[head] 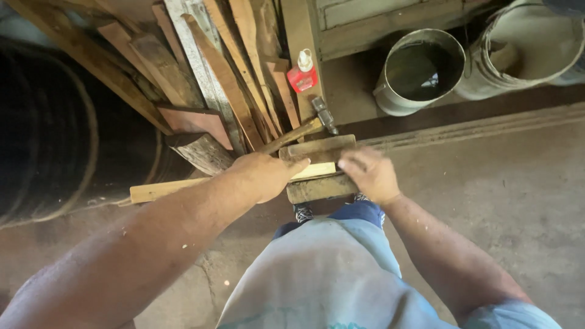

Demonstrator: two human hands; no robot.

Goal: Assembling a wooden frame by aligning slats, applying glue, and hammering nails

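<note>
My left hand [263, 174] rests palm-down on a long pale wooden strip [159, 189] that runs left to right, with its fingertips touching a short brown wood block [319, 147]. My right hand [370, 173] lies on the right end of the same strip, between that block and a second brown block [315, 189] nearer me. The pale strip passes between the two blocks. A hammer [304, 128] with a wooden handle and a metal head lies just beyond the blocks. My shoe and blue trouser leg show below the blocks.
A pile of boards and planks [213, 73] leans at the upper left. A red glue bottle [302, 74] with a white cap stands on a plank. A metal can [420, 72] and a white bucket [529, 45] sit at the upper right. A dark drum [49, 128] lies left. The floor is concrete.
</note>
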